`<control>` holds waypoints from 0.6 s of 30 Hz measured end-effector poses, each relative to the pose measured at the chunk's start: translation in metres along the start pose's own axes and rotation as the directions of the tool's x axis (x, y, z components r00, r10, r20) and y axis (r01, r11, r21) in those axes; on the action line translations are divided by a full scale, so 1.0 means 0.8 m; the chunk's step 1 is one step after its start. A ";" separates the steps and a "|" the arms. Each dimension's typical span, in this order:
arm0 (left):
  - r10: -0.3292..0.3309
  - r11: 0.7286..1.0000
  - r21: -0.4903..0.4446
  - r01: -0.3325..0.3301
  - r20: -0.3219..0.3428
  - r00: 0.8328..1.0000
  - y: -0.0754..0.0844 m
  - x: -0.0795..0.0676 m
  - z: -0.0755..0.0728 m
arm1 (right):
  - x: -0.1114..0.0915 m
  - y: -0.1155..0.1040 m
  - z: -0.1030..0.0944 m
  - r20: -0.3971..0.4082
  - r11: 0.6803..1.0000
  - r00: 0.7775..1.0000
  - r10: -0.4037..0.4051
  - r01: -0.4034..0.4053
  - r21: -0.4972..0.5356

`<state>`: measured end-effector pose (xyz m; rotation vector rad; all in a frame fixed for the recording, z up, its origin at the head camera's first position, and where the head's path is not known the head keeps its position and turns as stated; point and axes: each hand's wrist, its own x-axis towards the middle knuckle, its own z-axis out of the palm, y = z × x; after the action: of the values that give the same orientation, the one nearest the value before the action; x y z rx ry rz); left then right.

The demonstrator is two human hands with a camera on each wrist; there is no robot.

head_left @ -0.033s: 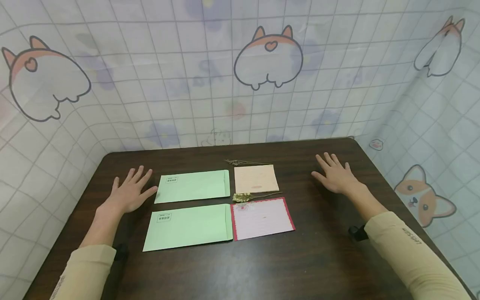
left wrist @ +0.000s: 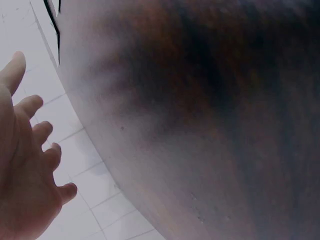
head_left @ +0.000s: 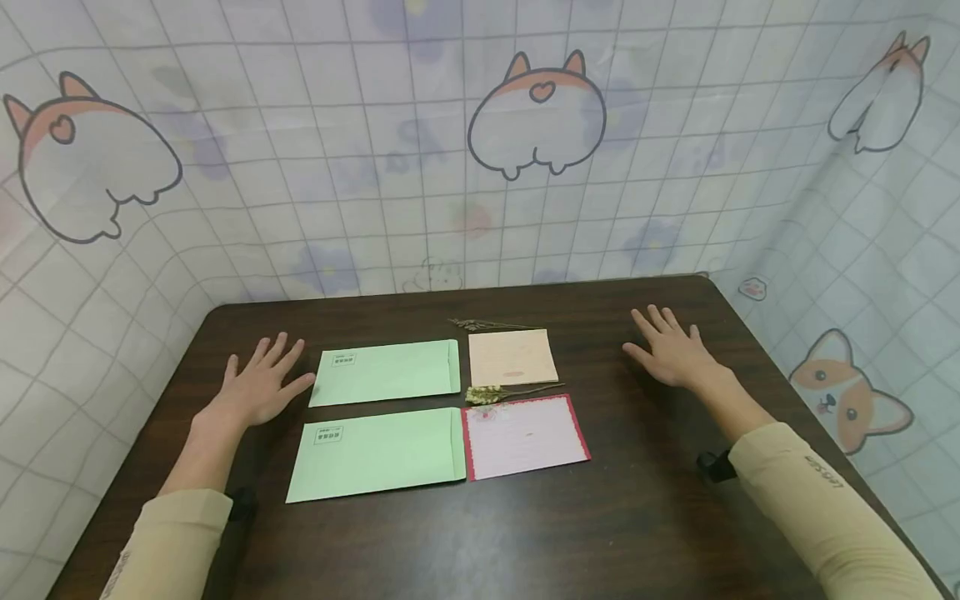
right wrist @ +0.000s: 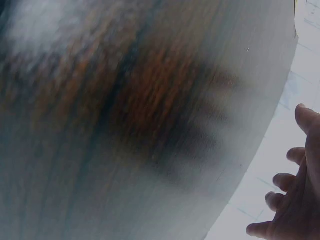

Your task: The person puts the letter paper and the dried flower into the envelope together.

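My left hand (head_left: pixel 258 386) lies flat on the dark wooden table (head_left: pixel 525 533) with fingers spread, just left of the upper green envelope (head_left: pixel 386 372). A second green envelope (head_left: pixel 377 454) lies nearer to me. To their right are a beige card (head_left: pixel 512 357) and a red-bordered letter sheet (head_left: pixel 525 436). One dried flower sprig (head_left: pixel 502 392) lies between the two papers and another sprig (head_left: pixel 486 324) above the beige card. My right hand (head_left: pixel 671 350) rests flat and spread at the table's right side, apart from the papers. The wrist views show only the left hand (left wrist: pixel 25 165), the right hand (right wrist: pixel 292 200) and blurred tabletop.
A tiled wall covering with cartoon corgi prints (head_left: pixel 536 112) surrounds the table on the back and both sides. The table's rounded far corners (head_left: pixel 701 279) are close to the wall. Bare wood stretches along the near edge in front of the papers.
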<state>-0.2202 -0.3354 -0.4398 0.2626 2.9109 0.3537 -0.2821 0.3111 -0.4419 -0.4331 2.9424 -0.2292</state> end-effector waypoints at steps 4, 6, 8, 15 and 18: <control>-0.003 1.000 0.000 0.003 0.000 1.000 -0.002 -0.001 0.000 | 0.001 -0.002 0.001 -0.002 1.000 1.000 0.002 -0.002 0.008; -0.005 1.000 -0.003 0.005 -0.001 1.000 -0.003 -0.002 0.001 | 0.001 -0.003 0.003 0.001 1.000 1.000 0.001 -0.001 0.012; -0.007 1.000 -0.006 0.007 -0.001 1.000 -0.003 -0.001 0.002 | 0.001 -0.003 0.004 0.008 1.000 1.000 0.003 -0.003 0.013; -0.012 1.000 -0.023 0.013 0.016 1.000 0.000 -0.001 0.003 | -0.001 -0.005 0.004 0.030 1.000 1.000 0.011 -0.011 0.021; -0.009 1.000 -0.029 0.009 0.015 1.000 0.000 0.001 0.004 | -0.001 -0.004 0.003 0.026 1.000 1.000 0.011 -0.011 0.015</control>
<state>-0.2204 -0.3348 -0.4428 0.2463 2.8885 0.3907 -0.2802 0.3084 -0.4435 -0.4149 2.9149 -0.2423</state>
